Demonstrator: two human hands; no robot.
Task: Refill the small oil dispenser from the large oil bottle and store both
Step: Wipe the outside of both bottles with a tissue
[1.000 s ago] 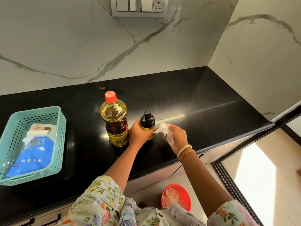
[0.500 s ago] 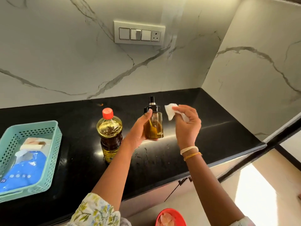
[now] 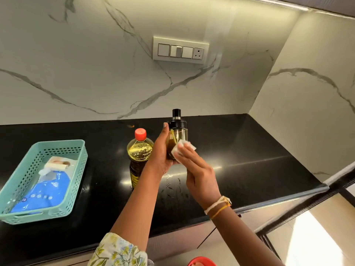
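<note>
My left hand holds the small oil dispenser upright in the air above the black counter. The dispenser is clear glass with a black pump top and has yellow-brown oil inside. My right hand presses a white tissue against the dispenser's lower right side. The large oil bottle, with its red cap on, stands on the counter just left of my left hand, partly hidden by my wrist.
A teal perforated basket sits at the counter's left with a blue packet and a white item inside. Oily streaks mark the counter under my hands. A switch plate is on the marble wall. A red container shows at the bottom edge.
My left hand lifted the dispenser off the counter to chest height. My right hand brought the tissue from beside it onto its glass side. The camera tilted upward.
</note>
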